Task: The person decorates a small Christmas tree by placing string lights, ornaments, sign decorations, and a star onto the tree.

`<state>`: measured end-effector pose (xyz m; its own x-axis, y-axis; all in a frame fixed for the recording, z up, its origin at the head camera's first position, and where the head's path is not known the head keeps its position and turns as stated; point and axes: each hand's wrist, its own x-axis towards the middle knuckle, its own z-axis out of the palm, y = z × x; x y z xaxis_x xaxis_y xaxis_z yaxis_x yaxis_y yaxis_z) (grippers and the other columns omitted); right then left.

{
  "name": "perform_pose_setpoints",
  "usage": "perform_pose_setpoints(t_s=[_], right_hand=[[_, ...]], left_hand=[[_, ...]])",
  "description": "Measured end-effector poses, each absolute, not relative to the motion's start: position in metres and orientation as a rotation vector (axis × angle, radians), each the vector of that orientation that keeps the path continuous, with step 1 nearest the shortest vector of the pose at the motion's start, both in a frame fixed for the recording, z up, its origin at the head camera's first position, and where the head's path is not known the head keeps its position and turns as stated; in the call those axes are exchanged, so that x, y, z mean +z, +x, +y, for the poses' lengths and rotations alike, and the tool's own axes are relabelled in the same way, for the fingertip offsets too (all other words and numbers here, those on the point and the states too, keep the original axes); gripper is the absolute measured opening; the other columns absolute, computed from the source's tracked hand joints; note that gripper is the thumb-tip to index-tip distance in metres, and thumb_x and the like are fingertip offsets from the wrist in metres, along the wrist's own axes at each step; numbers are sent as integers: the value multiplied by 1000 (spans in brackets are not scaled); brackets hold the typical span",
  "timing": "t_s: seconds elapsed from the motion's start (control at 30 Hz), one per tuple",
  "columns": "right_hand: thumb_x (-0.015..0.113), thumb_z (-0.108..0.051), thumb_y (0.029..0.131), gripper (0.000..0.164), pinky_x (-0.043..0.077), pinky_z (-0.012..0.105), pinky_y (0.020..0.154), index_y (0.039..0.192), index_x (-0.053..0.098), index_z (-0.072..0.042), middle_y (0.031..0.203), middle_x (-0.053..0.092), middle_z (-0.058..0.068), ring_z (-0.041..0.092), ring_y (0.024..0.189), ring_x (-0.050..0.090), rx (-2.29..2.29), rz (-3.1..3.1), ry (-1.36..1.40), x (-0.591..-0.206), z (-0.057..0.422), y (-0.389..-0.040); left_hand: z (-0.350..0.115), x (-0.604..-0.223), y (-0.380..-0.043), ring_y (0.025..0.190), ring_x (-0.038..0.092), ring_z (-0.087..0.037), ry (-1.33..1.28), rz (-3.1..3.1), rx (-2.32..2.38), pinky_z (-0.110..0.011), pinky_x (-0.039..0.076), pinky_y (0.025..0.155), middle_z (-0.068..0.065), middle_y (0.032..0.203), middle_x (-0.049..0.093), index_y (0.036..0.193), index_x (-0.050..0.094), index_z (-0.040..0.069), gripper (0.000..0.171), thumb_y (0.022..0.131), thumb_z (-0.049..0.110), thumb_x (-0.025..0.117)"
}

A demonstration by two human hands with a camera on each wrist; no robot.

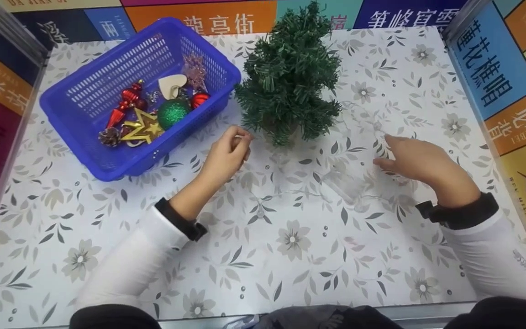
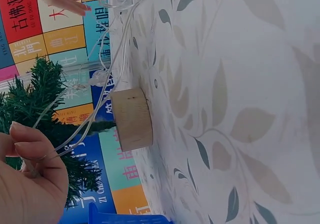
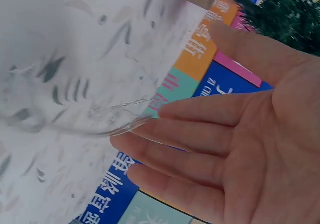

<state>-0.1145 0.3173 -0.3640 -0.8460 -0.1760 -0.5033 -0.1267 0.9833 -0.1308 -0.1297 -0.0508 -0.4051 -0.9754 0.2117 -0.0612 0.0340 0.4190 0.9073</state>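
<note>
My left hand (image 1: pixel 228 153) is in front of the small green Christmas tree (image 1: pixel 290 77), its fingers curled. In the left wrist view that left hand (image 2: pixel 32 179) pinches a clear wire (image 2: pixel 102 91) with small clear bulbs. The wire runs past the tree's round wooden base (image 2: pixel 132 119) and up toward the other hand. My right hand (image 1: pixel 420 160) hovers right of the tree. In the right wrist view its fingers (image 3: pixel 175 149) are extended and spread, with the clear wire (image 3: pixel 90 133) passing by the fingertips. A clear box-like piece (image 1: pixel 343 185) lies on the table among loose wire.
A blue plastic basket (image 1: pixel 130 167) stands left of the tree. Inside lie a green glitter ball (image 1: pixel 174 114), a gold star (image 1: pixel 144 128), a pinecone (image 1: pixel 109 136), a white heart (image 1: pixel 171 84) and several red ornaments. Printed panels (image 1: pixel 491 68) border the flowered table (image 1: pixel 254 256).
</note>
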Motion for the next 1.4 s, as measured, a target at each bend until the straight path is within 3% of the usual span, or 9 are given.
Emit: perform_pose_setpoints(t_s=[0.1,0.23,0.37,0.53,0.7,0.9,1.1,1.4], right_hand=[[48,-51,97,80,29,69,104,152,20,0,154,19,32,57,132,28,-165,2640,-213,-357,313,-114],[56,-45,96,78,24,65,110,152,23,-3,157,14,27,52,138,24,-268,2690,-354,-359,297,-111],[63,-33,93,75,20,59,116,150,27,2,155,22,27,47,141,24,-423,2625,-565,-374,272,-110],[63,-25,93,70,30,55,113,147,31,5,147,38,28,44,132,40,-520,2491,-693,-396,247,-117],[64,-20,92,52,39,53,107,138,49,-1,138,52,22,40,125,49,-511,2420,-808,-412,233,-122],[63,-19,93,27,44,52,100,117,66,-6,120,64,16,36,114,58,-496,2421,-846,-419,228,-122],[60,-16,94,15,49,49,91,103,67,-6,99,70,11,32,95,65,-555,2467,-740,-419,235,-128],[61,-12,94,12,55,44,84,100,62,-2,101,70,15,27,84,68,-752,2455,-642,-415,254,-134]], left_hand=[[-48,-402,-128,48,42,-5,260,2480,1643,-19,35,48,8,62,51,108,56,6,19,102,22,47],[-46,-401,-126,48,44,-5,303,2434,1695,-19,37,48,7,63,52,109,56,4,20,102,21,47],[-46,-402,-126,48,43,-6,313,2399,1745,-19,37,48,5,63,52,109,56,3,20,102,19,48],[-45,-401,-125,49,43,-7,321,2338,1828,-19,38,47,4,63,51,109,55,2,18,102,17,48],[-46,-400,-122,49,43,-7,331,2272,1930,-19,38,46,3,63,51,108,55,1,17,102,15,48],[-49,-398,-122,46,41,-6,317,2119,2059,-17,34,42,3,61,49,106,55,0,14,102,10,45],[-55,-399,-123,45,39,-6,338,2073,2145,-17,32,42,4,59,47,103,55,-1,13,101,7,45],[-66,-399,-118,51,40,-6,488,1953,2237,-16,32,45,4,61,49,98,60,1,11,97,2,49]])
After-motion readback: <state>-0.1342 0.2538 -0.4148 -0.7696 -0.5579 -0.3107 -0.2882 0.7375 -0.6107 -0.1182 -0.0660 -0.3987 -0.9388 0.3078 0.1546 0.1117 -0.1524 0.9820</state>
